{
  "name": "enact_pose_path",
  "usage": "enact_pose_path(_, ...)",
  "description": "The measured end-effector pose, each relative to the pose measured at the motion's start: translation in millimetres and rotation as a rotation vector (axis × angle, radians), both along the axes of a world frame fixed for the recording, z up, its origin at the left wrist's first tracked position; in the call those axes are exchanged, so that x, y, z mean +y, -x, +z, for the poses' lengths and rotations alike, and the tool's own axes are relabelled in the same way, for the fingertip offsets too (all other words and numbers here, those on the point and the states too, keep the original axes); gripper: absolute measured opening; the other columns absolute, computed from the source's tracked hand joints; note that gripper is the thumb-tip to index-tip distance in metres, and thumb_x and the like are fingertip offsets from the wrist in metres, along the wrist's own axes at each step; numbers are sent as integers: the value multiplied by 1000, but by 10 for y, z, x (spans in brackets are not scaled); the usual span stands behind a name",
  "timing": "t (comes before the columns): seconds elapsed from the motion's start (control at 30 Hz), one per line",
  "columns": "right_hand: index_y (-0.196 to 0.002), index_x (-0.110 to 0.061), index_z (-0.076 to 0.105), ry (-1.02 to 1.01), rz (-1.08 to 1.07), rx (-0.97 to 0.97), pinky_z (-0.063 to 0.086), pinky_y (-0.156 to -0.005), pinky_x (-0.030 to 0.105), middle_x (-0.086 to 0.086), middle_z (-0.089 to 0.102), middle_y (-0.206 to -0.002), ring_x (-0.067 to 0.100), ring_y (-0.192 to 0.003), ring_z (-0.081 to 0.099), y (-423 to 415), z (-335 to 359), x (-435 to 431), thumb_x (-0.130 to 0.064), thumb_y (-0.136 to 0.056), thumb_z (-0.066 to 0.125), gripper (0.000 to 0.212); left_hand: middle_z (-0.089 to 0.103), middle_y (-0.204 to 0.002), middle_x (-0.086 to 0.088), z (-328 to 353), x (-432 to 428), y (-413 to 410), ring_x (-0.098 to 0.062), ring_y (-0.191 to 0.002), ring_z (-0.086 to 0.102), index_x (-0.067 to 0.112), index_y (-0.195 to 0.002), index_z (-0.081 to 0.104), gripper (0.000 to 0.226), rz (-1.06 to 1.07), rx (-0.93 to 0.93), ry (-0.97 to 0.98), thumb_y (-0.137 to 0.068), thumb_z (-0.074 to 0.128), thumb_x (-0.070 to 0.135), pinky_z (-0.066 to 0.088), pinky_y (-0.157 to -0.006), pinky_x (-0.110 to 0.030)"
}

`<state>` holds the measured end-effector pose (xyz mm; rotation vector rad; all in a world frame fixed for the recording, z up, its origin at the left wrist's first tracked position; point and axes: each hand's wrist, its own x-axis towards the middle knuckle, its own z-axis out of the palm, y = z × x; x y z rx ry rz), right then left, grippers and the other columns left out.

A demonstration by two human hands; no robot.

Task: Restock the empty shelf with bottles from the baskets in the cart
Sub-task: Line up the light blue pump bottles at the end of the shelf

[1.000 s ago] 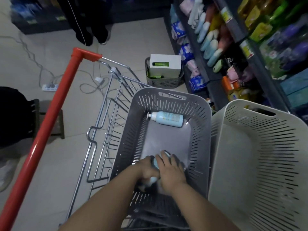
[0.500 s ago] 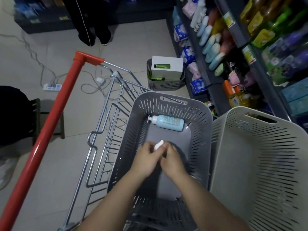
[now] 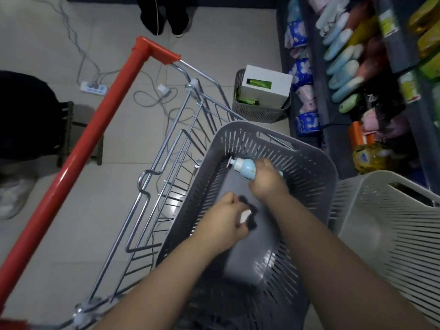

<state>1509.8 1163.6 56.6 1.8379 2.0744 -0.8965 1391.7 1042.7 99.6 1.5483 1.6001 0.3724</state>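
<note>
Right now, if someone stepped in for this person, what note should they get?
Left hand: curled round a white-tipped item, mostly hidden, probably a bottle.
Right hand: gripping the blue bottle, which lies at the far end of the grey basket in the cart.
White basket: no bottles showing in it.
Done: grey basket looks almost emptied.
Left: lift both out and place them on the shelves to the right. The empty shelf is not in view.
</note>
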Motion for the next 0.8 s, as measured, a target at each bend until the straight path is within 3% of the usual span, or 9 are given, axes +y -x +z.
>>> enact_pose_path(0.1, -140, -16, 40, -34, 168, -111, 42, -101, 44, 7, 45, -138, 36, -123, 44, 167, -221, 207, -20, -90, 60, 54, 44, -109, -7, 32, -50, 12, -26, -94, 52, 20, -117, 65, 35, -165, 81, -40, -83, 61, 20, 46, -86, -33)
enact_pose_path(0.23, -152, -23, 20, 11, 366, -99, 42, -100, 45, 5, 40, -149, 39, -125, 43, 359, -404, 270, -31, -95, 55, 68, 45, -108, -7, -14, -108, 6, -28, -93, 54, 16, -106, 64, 32, -90, 67, -35, -82, 48, 28, 48, -83, -38)
enact_pose_path(0.3, -152, -22, 16, 28, 356, -74, 45, -94, 46, 10, 41, -147, 40, -121, 52, 395, -457, 244, -31, -93, 61, 75, 46, -112, -5, -30, -106, -6, -27, -94, 56, 16, -112, 62, 28, -36, 45, -15, -86, 59, 27, 47, -84, -37)
enact_pose_path(0.37, -150, -21, 14, -9, 374, -119, 48, -88, 44, 11, 47, -142, 37, -117, 57, 414, -476, 183, -23, -91, 64, 77, 47, -116, -2, -60, -109, -22, -24, -100, 55, 17, -119, 56, 39, 38, 50, 20, -85, 70, 31, 44, -87, -32)
enact_pose_path(0.5, -136, -16, 41, 1, 526, -243, 47, -89, 40, 10, 48, -135, 34, -118, 56, 389, -425, -33, -18, -92, 60, 47, 50, -112, -2, -64, -82, 29, -21, -101, 53, 15, -111, 55, 41, 124, 105, 64, -83, 73, 38, 39, -84, -29)
enact_pose_path(0.6, -122, -14, 55, 12, 541, -236, 45, -91, 38, 10, 49, -127, 33, -118, 53, 261, -330, -139, -17, -94, 53, 28, 53, -111, -1, -62, -74, 140, -21, -103, 56, 16, -111, 60, 33, 5, 104, 17, -82, 73, 27, 43, -88, -31)
enact_pose_path(0.7, -114, -12, 59, -108, 398, -76, 43, -87, 37, 11, 54, -118, 33, -113, 53, 134, -208, -176, -18, -96, 49, 22, 53, -108, 0, -81, -117, 215, -21, -101, 55, 17, -110, 61, 32, -87, 104, -67, -79, 67, 12, 43, -87, -28)
enact_pose_path(0.8, -123, -14, 55, -37, 419, -55, 41, -94, 39, 10, 49, -126, 33, -117, 49, 45, -136, -221, -22, -95, 52, 29, 50, -106, 3, -144, -196, 244, -20, -99, 56, 19, -110, 59, 40, 52, 68, -86, -75, 62, 2, 45, -87, -29)
